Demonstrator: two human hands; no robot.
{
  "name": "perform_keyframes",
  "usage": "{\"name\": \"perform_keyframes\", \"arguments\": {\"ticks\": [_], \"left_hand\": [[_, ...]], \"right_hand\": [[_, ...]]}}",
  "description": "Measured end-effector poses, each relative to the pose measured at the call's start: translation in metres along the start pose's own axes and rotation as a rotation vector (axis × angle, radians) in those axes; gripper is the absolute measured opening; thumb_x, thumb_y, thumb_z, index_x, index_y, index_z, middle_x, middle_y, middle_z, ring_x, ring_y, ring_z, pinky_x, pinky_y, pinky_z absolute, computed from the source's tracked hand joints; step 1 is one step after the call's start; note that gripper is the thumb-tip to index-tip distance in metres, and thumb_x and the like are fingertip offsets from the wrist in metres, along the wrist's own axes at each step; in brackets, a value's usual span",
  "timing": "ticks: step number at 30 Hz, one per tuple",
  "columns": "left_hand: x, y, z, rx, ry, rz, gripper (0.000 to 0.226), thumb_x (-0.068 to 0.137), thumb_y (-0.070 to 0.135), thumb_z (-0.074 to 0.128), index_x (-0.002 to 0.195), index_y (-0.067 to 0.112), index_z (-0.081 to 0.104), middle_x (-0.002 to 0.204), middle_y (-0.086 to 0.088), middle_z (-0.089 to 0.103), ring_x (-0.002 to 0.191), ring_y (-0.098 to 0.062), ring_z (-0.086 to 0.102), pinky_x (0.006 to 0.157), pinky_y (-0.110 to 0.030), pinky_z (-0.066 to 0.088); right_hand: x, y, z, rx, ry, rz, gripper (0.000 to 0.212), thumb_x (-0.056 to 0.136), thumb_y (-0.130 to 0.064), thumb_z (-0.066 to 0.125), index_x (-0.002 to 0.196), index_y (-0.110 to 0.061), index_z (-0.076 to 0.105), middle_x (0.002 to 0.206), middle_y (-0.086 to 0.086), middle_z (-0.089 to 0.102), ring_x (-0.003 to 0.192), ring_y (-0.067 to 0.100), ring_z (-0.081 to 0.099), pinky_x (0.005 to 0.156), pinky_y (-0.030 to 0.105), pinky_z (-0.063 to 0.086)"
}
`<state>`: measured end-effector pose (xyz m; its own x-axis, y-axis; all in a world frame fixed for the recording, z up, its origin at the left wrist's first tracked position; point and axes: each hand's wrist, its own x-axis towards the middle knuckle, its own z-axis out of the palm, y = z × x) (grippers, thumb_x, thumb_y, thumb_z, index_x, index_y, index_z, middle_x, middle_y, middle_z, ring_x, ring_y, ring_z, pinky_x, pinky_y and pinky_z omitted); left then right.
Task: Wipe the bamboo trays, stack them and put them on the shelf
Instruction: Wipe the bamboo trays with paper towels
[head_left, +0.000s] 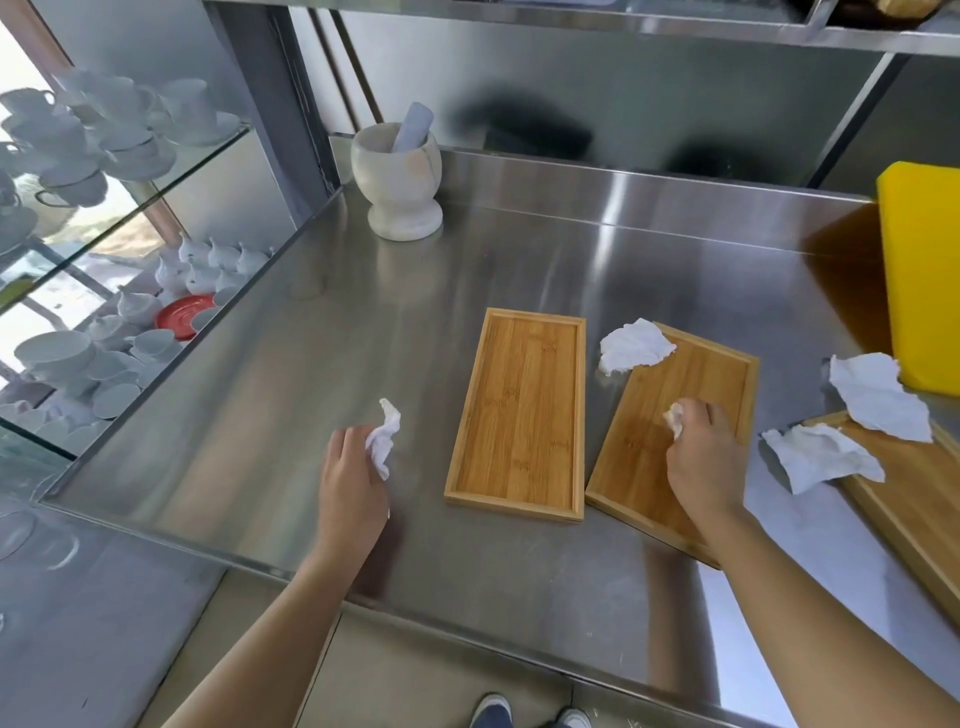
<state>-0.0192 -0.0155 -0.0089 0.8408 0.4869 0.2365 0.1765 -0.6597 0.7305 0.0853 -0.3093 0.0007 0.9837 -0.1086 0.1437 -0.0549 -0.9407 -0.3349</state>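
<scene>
The right hand (701, 457) is pressing a small wad of white tissue (675, 418) down onto the middle bamboo tray (649, 452), its grip closed around the wad, the tissue poking out at the hand's 11 o'clock. That tray is lying skewed on the stainless steel surface (311, 389), its far corner carrying a crumpled white paper towel (634, 345) that is overhanging the rim.

Just beside it, at its 9 o'clock, the left bamboo tray (519, 415) is lying flat and square to the near edge, a shallow rectangle with a raised rim and banded golden grain. The two trays are nearly touching at their near corners.

The left hand (353, 478) is hovering over bare steel at 9 o'clock of that tray, well apart from it, its grip pinching a twisted scrap of white tissue (384, 436) that is sticking up at 1 o'clock.

At 3 o'clock of the right hand, a third bamboo tray (909, 514) is lying partly out of frame, with two torn paper towels (878, 397) draped across its far end. A yellow cutting board (924, 275) is standing behind it. At the surface's 11 o'clock, a pale stone mortar (397, 182) is holding a pestle (413, 127).
</scene>
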Motion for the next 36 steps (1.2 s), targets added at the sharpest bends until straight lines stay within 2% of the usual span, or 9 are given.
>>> {"name": "perform_keyframes", "arguments": {"ticks": [4,8,14,17,21,23,25,28,36], "left_hand": [[0.009,0.035,-0.005,-0.248,0.054,-0.141,0.035,0.088,-0.01,0.033,0.079,0.02,0.049,0.078,0.008,0.044,0.072,-0.007,0.046,0.061,-0.01,0.038],[0.021,0.051,-0.005,-0.45,0.133,-0.32,0.025,0.093,-0.003,0.036,0.075,0.013,0.046,0.067,0.004,0.042,0.06,-0.009,0.04,0.052,-0.012,0.035],[0.026,0.051,-0.009,-0.785,0.013,-0.539,0.03,0.087,-0.005,0.039,0.066,0.016,0.043,0.064,0.002,0.038,0.054,-0.013,0.034,0.046,-0.021,0.029],[0.022,0.054,-0.012,-0.872,-0.054,-0.529,0.028,0.085,-0.009,0.039,0.068,0.013,0.045,0.065,0.0,0.039,0.055,-0.014,0.035,0.046,-0.021,0.03],[0.016,0.062,-0.013,-0.927,-0.107,-0.519,0.028,0.086,-0.009,0.04,0.071,0.012,0.05,0.064,-0.001,0.047,0.055,-0.014,0.044,0.048,-0.022,0.036],[0.015,0.067,-0.013,-0.953,-0.148,-0.504,0.029,0.084,-0.012,0.038,0.07,0.01,0.048,0.058,0.002,0.049,0.05,-0.015,0.042,0.043,-0.021,0.034],[0.015,0.073,-0.01,-0.939,-0.185,-0.497,0.027,0.082,-0.012,0.04,0.069,0.01,0.048,0.055,0.003,0.047,0.05,-0.014,0.04,0.042,-0.02,0.033],[0.017,0.078,-0.002,-0.82,-0.306,-0.508,0.013,0.083,-0.002,0.044,0.08,0.006,0.053,0.07,-0.007,0.05,0.058,-0.017,0.047,0.047,-0.023,0.039],[0.025,0.121,0.031,-0.848,-0.445,-0.612,0.026,0.089,-0.009,0.035,0.096,0.007,0.054,0.09,-0.014,0.057,0.079,-0.023,0.058,0.066,-0.033,0.055]], "right_hand": [[-0.001,-0.015,-0.011,0.105,0.057,-0.072,0.029,0.096,-0.014,0.044,0.122,-0.003,0.053,0.12,0.018,0.06,0.101,0.032,0.06,0.071,0.03,0.047],[-0.007,-0.045,-0.018,0.343,0.004,-0.218,0.028,0.096,-0.025,0.043,0.104,-0.004,0.059,0.09,0.012,0.067,0.078,0.025,0.063,0.058,0.028,0.044],[-0.029,-0.106,-0.03,0.622,-0.459,-0.34,0.051,0.079,-0.044,0.064,0.123,-0.021,0.051,0.074,-0.006,0.051,0.065,0.004,0.049,0.059,0.02,0.044],[-0.039,-0.129,-0.03,0.746,-0.655,-0.324,0.06,0.072,-0.039,0.074,0.126,-0.032,0.048,0.104,-0.006,0.057,0.099,0.009,0.046,0.084,0.03,0.046],[-0.043,-0.145,-0.027,0.841,-0.759,-0.377,0.034,0.075,-0.026,0.076,0.107,-0.024,0.065,0.087,-0.013,0.06,0.078,-0.003,0.051,0.069,0.015,0.041],[-0.042,-0.144,-0.025,0.879,-0.749,-0.396,0.005,0.078,-0.018,0.073,0.081,-0.021,0.073,0.07,-0.009,0.063,0.064,0.0,0.053,0.062,0.018,0.041],[-0.038,-0.139,-0.024,0.864,-0.69,-0.362,0.013,0.079,-0.016,0.071,0.067,-0.015,0.071,0.061,-0.001,0.059,0.06,0.005,0.05,0.058,0.023,0.039],[-0.032,-0.126,-0.03,0.865,-0.554,-0.259,0.03,0.08,-0.023,0.07,0.063,0.0,0.06,0.061,0.011,0.046,0.06,0.017,0.041,0.059,0.031,0.033],[-0.012,-0.064,-0.053,0.688,-0.286,-0.045,0.033,0.081,-0.022,0.067,0.068,-0.013,0.038,0.068,-0.002,0.035,0.063,0.013,0.035,0.057,0.024,0.029]]}}
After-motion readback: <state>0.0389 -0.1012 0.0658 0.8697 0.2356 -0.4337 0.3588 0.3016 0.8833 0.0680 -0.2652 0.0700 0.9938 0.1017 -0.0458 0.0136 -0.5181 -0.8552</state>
